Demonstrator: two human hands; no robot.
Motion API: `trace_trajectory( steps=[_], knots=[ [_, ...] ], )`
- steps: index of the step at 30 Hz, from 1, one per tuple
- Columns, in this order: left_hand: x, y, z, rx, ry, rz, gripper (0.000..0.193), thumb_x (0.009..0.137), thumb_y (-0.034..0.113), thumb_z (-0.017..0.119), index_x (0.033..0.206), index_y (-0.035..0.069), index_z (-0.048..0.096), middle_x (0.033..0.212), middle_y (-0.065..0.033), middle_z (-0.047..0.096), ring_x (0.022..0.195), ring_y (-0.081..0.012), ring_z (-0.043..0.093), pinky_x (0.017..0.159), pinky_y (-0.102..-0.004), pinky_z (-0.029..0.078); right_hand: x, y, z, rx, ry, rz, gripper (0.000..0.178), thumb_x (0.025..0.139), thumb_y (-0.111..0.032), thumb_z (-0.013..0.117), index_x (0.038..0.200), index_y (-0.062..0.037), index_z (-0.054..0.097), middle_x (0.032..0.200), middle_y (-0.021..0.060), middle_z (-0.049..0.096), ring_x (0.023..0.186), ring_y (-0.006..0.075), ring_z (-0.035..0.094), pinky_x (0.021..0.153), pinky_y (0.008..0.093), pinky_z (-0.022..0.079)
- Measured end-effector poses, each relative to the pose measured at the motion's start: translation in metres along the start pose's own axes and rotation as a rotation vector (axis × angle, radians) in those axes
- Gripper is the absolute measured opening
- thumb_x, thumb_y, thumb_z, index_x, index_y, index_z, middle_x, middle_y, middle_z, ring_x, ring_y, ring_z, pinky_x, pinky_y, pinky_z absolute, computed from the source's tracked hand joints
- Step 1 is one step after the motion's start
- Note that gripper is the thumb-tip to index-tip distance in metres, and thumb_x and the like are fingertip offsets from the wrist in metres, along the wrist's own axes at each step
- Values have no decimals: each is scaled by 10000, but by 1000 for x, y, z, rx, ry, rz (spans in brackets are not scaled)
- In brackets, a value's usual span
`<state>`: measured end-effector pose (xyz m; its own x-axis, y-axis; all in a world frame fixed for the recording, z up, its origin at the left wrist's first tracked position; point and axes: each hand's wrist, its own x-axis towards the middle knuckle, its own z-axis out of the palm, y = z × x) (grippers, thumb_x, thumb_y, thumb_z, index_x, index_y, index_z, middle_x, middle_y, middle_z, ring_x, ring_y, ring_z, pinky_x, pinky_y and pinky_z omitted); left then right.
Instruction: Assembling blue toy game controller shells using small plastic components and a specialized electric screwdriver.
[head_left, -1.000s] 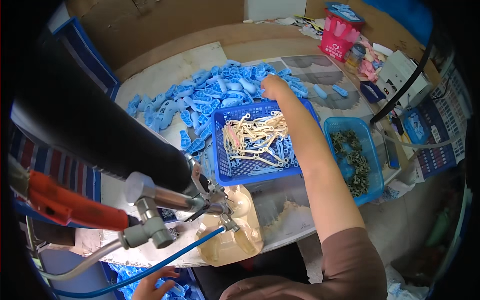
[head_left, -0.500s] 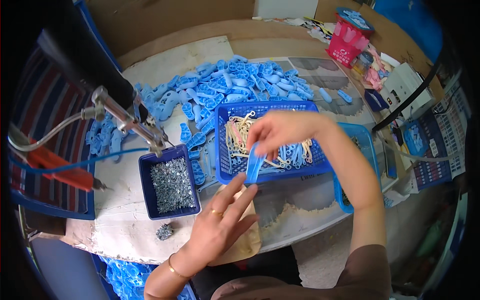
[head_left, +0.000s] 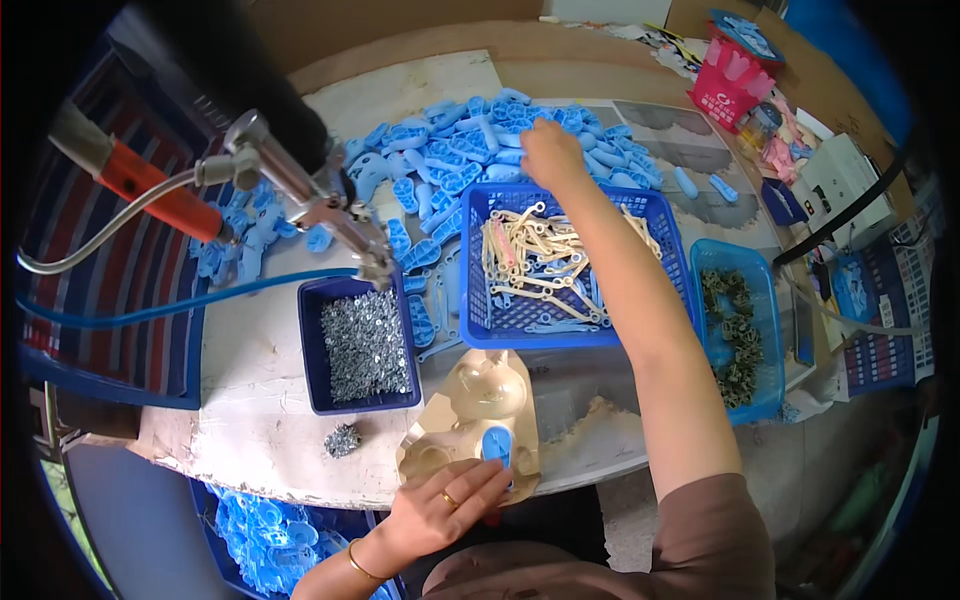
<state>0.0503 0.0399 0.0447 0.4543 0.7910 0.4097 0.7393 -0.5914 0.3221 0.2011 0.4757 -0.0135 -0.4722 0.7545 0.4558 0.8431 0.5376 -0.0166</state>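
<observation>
Low in the middle, a beige moulded fixture [head_left: 490,388] with rounded hollows rests at the table's front edge. A blue oval plastic shell piece [head_left: 497,443] sits on its right part, and my left hand [head_left: 445,508] presses its fingers together over the near end of it. At the far side, my right hand [head_left: 553,155] is curled down into a heap of blue plastic shell pieces [head_left: 455,150]; what its fingertips hold is hidden. Under my right forearm stands a blue mesh basket [head_left: 540,336] of cream, pink and blue small link-like pieces.
Left of the fixture is a dark blue bin [head_left: 311,350] of small metal parts, a little metal clump [head_left: 342,440] nearby. A metal-tipped tool [head_left: 330,210] with hoses hangs above. At right stands a light blue tray [head_left: 770,385] with metallic clusters. A crate of blue parts [head_left: 265,535] is below.
My right hand has left the blue piece and reached forward to the heap. The left hand has come down and back, and a blue piece now lies on the fixture.
</observation>
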Motion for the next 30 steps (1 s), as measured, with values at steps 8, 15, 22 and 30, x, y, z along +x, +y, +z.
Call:
trace_trajectory(
  steps=[8, 15, 22, 30],
  knots=[
    [-25, 12, 32, -50, -32, -66, 349, 754, 116, 754, 1089, 59, 678, 1105, -61, 664, 1077, -254, 635, 880, -371, 541, -28, 36, -108, 831, -105, 290, 357, 896, -272, 644, 1146, -18, 630, 933, 77, 678, 810, 107, 664, 684, 256, 512],
    [-26, 16, 38, 5, -1, -39, 338, 764, 152, 760, 1075, 55, 669, 1120, -58, 646, 1067, -259, 625, 932, -391, 514, -157, -28, -207, 1041, -961, 295, 258, 911, -212, 665, 1104, -46, 627, 811, 26, 645, 653, 96, 626, 568, 222, 507],
    [-66, 29, 12, 5, 56, 159, 294, 800, 113, 702, 1091, 85, 672, 1178, -51, 648, 1076, -215, 627, 913, -340, 532, -217, -171, -202, 1219, -831, 48, 220, 900, -195, 699, 1002, -12, 631, 786, 93, 694, 679, 133, 664, 620, 271, 515],
    [-107, -48, -33, 167, 429, -77, 255, 728, -9, 709, 961, 77, 650, 945, -81, 658, 856, -248, 652, 736, -349, 522, -232, -211, -165, 717, -493, -416, 310, 840, -269, 733, 1056, -56, 668, 893, 125, 668, 760, 275, 666, 664, 357, 516]
  ],
)
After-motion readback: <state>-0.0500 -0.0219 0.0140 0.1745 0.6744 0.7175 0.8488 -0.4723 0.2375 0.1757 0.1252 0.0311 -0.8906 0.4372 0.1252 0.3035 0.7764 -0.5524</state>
